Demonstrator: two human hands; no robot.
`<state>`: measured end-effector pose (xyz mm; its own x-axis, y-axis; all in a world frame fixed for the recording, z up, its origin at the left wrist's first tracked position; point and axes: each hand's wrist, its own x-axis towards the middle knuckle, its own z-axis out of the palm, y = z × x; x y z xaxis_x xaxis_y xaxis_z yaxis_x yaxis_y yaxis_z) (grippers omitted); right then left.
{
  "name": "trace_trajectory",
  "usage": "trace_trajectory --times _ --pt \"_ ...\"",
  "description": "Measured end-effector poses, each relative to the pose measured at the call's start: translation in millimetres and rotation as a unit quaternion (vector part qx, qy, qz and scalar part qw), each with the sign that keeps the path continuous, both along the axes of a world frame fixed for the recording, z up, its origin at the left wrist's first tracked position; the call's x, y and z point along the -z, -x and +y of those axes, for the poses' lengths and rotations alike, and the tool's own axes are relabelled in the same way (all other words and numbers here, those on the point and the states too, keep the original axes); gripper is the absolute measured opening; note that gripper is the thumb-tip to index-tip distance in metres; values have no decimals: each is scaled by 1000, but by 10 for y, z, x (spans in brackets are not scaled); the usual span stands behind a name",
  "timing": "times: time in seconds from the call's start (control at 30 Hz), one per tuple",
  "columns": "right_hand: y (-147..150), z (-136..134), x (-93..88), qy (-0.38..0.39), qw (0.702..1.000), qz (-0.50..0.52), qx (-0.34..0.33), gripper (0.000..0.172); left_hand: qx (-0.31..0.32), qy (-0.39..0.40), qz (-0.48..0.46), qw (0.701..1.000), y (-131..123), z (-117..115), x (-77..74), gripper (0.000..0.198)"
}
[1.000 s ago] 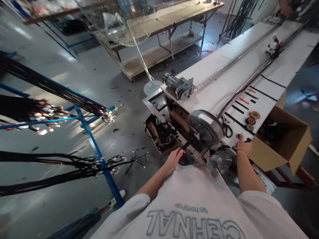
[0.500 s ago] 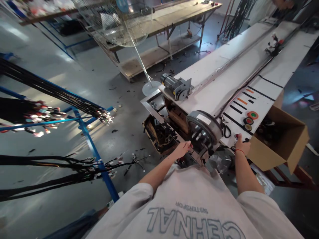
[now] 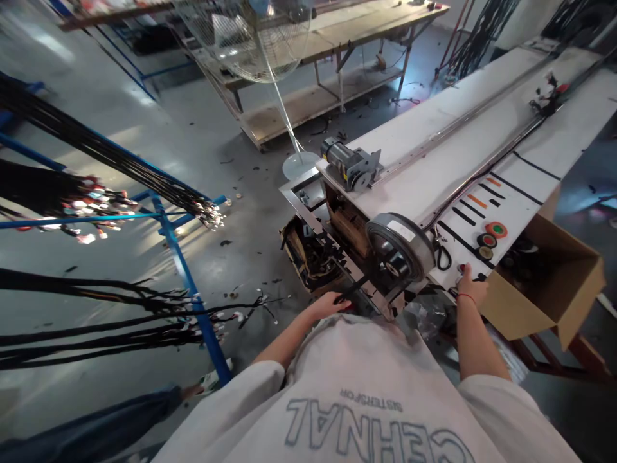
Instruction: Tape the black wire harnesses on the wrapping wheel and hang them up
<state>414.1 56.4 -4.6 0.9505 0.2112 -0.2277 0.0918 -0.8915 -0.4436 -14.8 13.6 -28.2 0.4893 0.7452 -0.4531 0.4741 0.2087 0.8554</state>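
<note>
My left hand (image 3: 332,305) is closed on the end of a black strip (image 3: 355,289), whose kind I cannot make out. It stretches up toward a dark round wheel-like head (image 3: 402,244) at the near end of the white worktable (image 3: 409,186). At the table's right front corner lies my right hand (image 3: 471,287), one finger stretched onto a small red button (image 3: 462,267). Its other fingers point right and are partly hidden. Just beyond it sit a black tape roll (image 3: 486,240), an orange-and-green roll (image 3: 496,229) and a tan roll (image 3: 485,253).
A motor (image 3: 349,164) is mounted on the table's left corner. An open cardboard box (image 3: 554,289) stands at the right, another box (image 3: 308,257) below on the left. Blue racks (image 3: 186,283) carry black cable bundles. A standing fan (image 3: 270,45) and a person's leg (image 3: 110,418) are at left.
My left hand has moved left and down, away from the wheel, drawing the black strip out. My right hand stays by the red button. The view has shifted slightly.
</note>
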Motion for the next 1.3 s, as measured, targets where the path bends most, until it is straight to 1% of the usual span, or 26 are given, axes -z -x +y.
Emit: trace_trajectory --times 0.03,0.07,0.17,0.27,0.33,0.4,0.47,0.57,0.73,0.87,0.93,1.0,1.07,1.13,1.2,1.23,1.3 --pt "2 0 2 -2 1000 0 1 80 -24 -41 20 999 67 -79 -21 43" --pt "3 -1 7 -2 1000 0 2 81 -30 -70 32 997 131 -149 -61 42" --pt "-4 -3 34 -2 1000 -7 1 80 -26 -108 33 993 269 -301 -234 41" --pt "-20 4 58 6 1000 -15 -6 78 -25 -99 32 994 288 -387 -375 44" --pt "-32 13 66 11 1000 -14 -6 77 -41 -85 29 995 247 -411 -417 47" --pt "-44 21 70 10 1000 -12 -7 76 -66 -77 22 995 182 -398 -427 49" --pt "-56 26 76 9 1000 -13 -10 75 -73 -78 10 994 104 -345 -424 49" --pt "-69 24 85 17 1000 -14 -15 75 -65 -85 -8 994 -15 -201 -424 50" --pt "-72 9 98 19 999 -19 -27 74 -59 -109 -20 992 -191 58 -482 52" --pt "-86 1 128 8 999 -22 -24 74 -71 -104 -28 992 -368 181 -504 54" --pt "-102 3 152 11 999 -20 -24 74 -87 -65 -60 992 -468 222 -470 59" --pt "-117 7 177 18 999 -18 -26 74 -92 14 -131 987 -551 258 -417 68" --pt "-127 9 197 24 999 -20 -28 75 -78 94 -215 969 -603 303 -373 73" --pt "-127 8 206 21 999 -23 -27 75 -42 128 -256 957 -620 366 -360 69" --pt "-116 4 199 13 999 -25 -20 75 2 111 -223 969 -615 452 -382 57" --pt "-108 3 190 8 1000 -25 -16 75 20 86 -186 979 -608 499 -404 50" --pt "-88 0 166 4 1000 -21 -11 75 29 11 -100 994 -591 584 -461 38"
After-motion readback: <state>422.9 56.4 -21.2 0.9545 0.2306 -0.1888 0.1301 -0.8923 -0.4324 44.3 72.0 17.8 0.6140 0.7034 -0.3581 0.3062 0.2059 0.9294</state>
